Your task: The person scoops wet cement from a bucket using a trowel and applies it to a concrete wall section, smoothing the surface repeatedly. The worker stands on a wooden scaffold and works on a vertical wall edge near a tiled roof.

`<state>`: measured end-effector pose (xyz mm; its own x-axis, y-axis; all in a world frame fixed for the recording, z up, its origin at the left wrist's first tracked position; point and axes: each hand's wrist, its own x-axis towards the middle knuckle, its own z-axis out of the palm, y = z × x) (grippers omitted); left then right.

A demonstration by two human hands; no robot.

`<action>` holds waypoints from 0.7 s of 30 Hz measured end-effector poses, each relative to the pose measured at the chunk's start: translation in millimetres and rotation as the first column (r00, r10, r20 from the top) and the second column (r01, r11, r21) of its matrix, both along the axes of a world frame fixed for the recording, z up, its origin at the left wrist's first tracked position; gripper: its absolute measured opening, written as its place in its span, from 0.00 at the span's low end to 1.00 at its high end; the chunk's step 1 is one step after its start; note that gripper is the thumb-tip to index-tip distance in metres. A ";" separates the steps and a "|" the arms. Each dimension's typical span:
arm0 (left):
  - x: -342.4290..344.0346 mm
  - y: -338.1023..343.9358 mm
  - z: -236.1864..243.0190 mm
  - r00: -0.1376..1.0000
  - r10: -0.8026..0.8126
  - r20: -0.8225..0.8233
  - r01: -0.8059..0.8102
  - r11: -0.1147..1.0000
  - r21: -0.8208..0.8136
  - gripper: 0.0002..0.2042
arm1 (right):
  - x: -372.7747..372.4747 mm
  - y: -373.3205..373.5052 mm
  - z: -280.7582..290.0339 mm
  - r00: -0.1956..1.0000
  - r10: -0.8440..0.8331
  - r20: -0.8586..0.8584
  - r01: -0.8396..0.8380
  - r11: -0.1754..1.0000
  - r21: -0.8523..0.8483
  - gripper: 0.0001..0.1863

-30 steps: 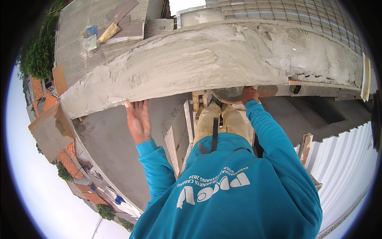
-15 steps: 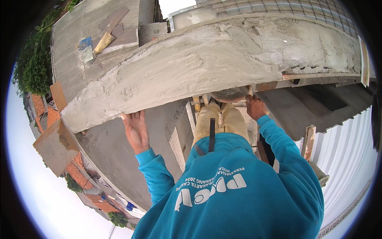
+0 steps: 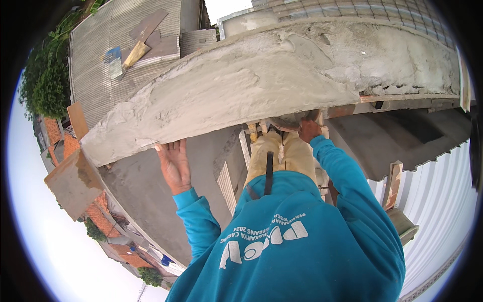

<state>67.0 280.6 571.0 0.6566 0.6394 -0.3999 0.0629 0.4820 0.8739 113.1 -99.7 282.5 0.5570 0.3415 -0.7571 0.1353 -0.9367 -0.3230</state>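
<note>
A long ledge (image 3: pixel 211 90) coated in grey, roughly smeared mortar crosses in front of me. My left hand (image 3: pixel 174 166) is open, palm showing, with its fingertips at the near lower edge of the ledge. Just below that edge, my right hand (image 3: pixel 309 130) is closed at a round, dark container (image 3: pixel 288 121) with a greyish inside. The ledge hides part of this container. The right fingers are curled in shadow, and what they hold cannot be made out.
My legs (image 3: pixel 274 153) stand between yellow scaffold parts (image 3: pixel 253 132) below the ledge. A stained board (image 3: pixel 73 181) juts out at the ledge's left end. A wooden post (image 3: pixel 392 185) rises at right beside white corrugated sheeting (image 3: pixel 437 186). Rooftops lie far below.
My right hand has moved left and inward, over the round container. My left hand stays at the ledge's edge. The view has shifted slightly.
</note>
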 end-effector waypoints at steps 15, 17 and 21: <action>-1.6 5.9 0.7 0.998 -0.038 -0.051 0.039 0.999 0.019 0.38 | 23.6 -65.6 -17.4 0.988 -0.020 -0.155 0.043 0.988 0.147 0.35; -1.7 5.7 0.5 0.998 -0.034 -0.053 0.035 0.999 0.021 0.38 | 28.7 -72.2 -4.7 0.985 -0.039 -0.169 0.063 0.988 0.140 0.34; -0.5 4.6 -0.5 0.998 -0.036 -0.043 0.037 0.999 0.018 0.38 | 31.6 -95.6 13.3 0.981 -0.066 -0.183 0.101 0.976 0.192 0.30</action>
<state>66.6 285.2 570.5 0.6624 0.6230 -0.4161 0.1179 0.4618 0.8791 144.8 -195.3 295.8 0.4555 0.4529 -0.7664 -0.0158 -0.8566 -0.5157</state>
